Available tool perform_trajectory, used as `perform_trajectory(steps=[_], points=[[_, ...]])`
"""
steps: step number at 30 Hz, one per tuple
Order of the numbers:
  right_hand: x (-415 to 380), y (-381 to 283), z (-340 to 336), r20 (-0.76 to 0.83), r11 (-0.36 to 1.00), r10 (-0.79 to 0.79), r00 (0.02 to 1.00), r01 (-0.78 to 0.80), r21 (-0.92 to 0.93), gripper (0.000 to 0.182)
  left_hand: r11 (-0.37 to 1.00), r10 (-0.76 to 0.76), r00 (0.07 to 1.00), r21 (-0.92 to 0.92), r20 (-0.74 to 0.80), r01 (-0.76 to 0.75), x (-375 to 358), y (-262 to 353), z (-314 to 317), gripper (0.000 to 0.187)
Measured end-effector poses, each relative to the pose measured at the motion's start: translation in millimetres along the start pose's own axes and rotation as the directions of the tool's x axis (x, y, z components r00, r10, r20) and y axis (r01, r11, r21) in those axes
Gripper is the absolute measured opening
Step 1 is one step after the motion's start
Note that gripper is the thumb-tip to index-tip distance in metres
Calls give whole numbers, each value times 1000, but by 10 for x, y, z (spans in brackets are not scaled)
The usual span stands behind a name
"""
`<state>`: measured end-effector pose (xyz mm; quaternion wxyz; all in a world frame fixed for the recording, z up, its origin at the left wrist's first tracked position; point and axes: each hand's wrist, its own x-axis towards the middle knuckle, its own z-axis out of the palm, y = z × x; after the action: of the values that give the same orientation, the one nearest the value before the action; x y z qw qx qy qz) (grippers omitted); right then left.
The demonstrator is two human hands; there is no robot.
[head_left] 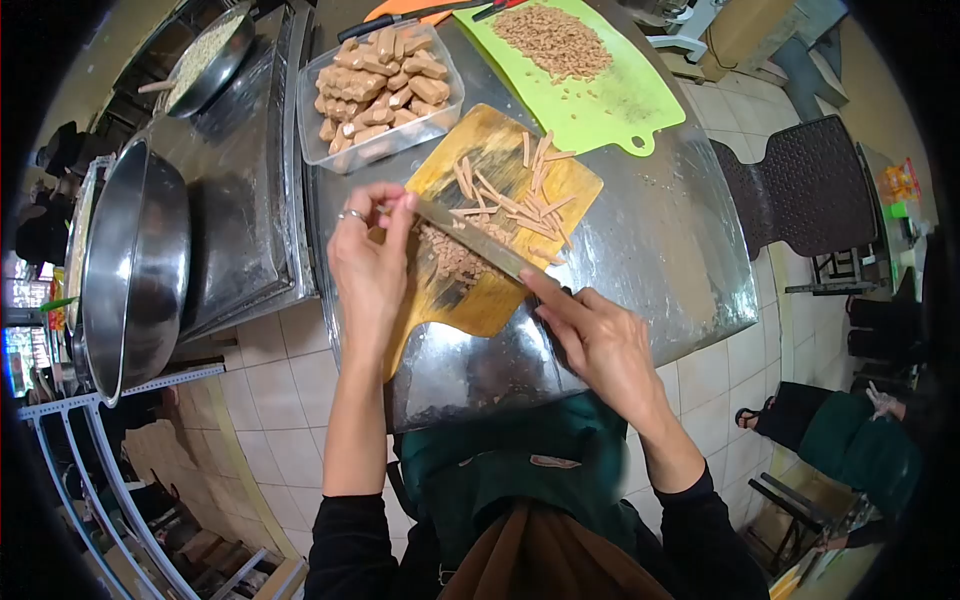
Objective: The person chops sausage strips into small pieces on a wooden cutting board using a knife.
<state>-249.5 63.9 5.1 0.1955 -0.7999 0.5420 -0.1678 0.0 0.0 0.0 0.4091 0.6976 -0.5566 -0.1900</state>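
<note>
My right hand (600,345) is closed around the handle end of a kitchen knife (470,238), its index finger along the blade. At the blade's far end, my left hand (368,255), with a ring on one finger, pinches the tip between thumb and fingers. The knife lies diagonally across a worn wooden cutting board (490,312). On the near side of the blade is a heap of small pinkish-brown diced bits (450,262). Beyond it, thin strips (530,205) of the same food lie scattered, some near the board's right edge.
A clear plastic container (345,162) of brown chunks (380,85) stands behind my left hand. A green cutting board (640,110) holds diced bits (555,42). Metal bowls (135,270) stand left, a dark chair (815,185) right. Another person (840,430) is at far right.
</note>
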Motion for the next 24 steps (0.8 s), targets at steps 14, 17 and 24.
perform_trajectory(steps=[14,17,24], points=[[-305,110,75,-71,993,-52,996,59,99,47,862,-105,900,490,423,-130,760,227,816,66],[-347,142,85,-91,991,-63,994,73,112,49,879,-123,886,464,448,-113,815,221,865,59],[-399,166,84,-101,991,-52,994,64,118,52,912,-29,915,385,402,-140,832,134,989,38]])
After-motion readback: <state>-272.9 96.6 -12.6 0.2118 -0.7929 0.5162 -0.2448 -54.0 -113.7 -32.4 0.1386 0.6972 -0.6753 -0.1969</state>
